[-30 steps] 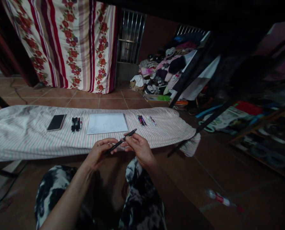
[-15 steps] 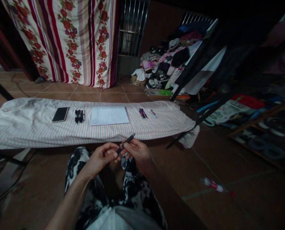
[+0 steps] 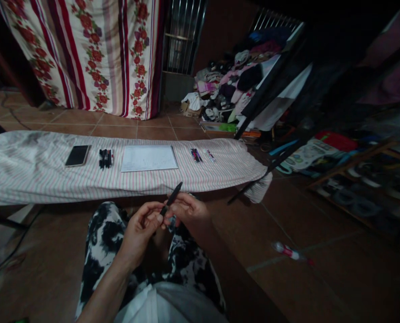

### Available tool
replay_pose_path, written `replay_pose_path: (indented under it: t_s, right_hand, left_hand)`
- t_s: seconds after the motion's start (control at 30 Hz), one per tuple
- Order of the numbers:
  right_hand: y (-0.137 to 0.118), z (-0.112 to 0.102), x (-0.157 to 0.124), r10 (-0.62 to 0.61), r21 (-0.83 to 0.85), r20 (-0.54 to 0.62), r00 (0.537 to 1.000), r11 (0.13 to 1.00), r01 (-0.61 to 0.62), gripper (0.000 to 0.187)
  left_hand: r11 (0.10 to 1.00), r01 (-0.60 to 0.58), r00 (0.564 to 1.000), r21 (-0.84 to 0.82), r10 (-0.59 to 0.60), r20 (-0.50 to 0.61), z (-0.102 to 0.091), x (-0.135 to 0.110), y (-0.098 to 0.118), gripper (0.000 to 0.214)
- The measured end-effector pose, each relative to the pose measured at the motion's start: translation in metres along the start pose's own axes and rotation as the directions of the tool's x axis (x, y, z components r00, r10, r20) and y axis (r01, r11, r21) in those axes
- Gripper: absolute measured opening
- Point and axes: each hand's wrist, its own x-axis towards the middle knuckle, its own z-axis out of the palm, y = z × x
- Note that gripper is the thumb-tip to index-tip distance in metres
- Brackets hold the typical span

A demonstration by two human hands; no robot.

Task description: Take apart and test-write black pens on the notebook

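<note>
A black pen [image 3: 173, 195] is tilted up to the right between my two hands, in front of the cloth-covered surface. My left hand [image 3: 147, 220] pinches its lower end between thumb and fingers. Around its middle, the fingers of my right hand [image 3: 190, 211] are closed on it. Beyond the hands lies a spiral notebook [image 3: 149, 158], its open page pale with faint marks. Left of the notebook is a row of several dark pens [image 3: 105, 159], and to its right a small bunch of coloured pens [image 3: 196, 155] beside whitish pens [image 3: 209, 155].
A dark phone [image 3: 77, 155] lies at the left on the striped cloth [image 3: 149, 182]. On the floor at the right is a plastic bottle [image 3: 289, 251]. A heap of clothes [image 3: 233, 83] stands at the back, and a shoe rack [image 3: 354, 179] at the far right.
The pen has turned more upright, and its upper end points less to the right. Both hands still hold it. The whole view has shifted a little.
</note>
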Motion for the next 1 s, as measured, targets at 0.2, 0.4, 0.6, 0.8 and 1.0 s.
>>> replay_pose_path:
  t_s: [0.2, 0.4, 0.6, 0.8, 1.0]
  right_hand:
    - [-0.013, -0.002, 0.001, -0.075, -0.062, -0.008, 0.997, 0.995, 0.074, 0.036]
    - [-0.021, -0.008, 0.004, -0.146, -0.014, -0.001, 0.989, 0.989, 0.146, 0.036]
    - [-0.027, -0.009, 0.007, -0.099, -0.089, -0.049, 0.994, 0.992, 0.094, 0.03]
    - [-0.032, -0.012, 0.01, -0.064, -0.131, -0.058, 0.996, 0.99, 0.056, 0.025]
    - [-0.032, -0.012, 0.015, -0.039, -0.08, -0.053, 0.998, 0.996, 0.035, 0.025]
  left_hand:
    - [1.0, 0.016, 1.0, -0.019, -0.016, 0.007, -0.002, -0.003, 0.005, 0.023]
    - [1.0, 0.031, 1.0, -0.002, -0.031, 0.005, -0.002, -0.003, 0.003, 0.023]
    - [0.999, 0.031, 0.999, 0.014, -0.031, -0.005, -0.003, -0.001, -0.001, 0.026]
    - [0.999, 0.029, 1.0, 0.03, -0.029, -0.002, -0.005, 0.001, -0.003, 0.024]
    - [0.999, 0.049, 0.998, 0.017, -0.048, -0.042, -0.004, 0.001, 0.0, 0.025]
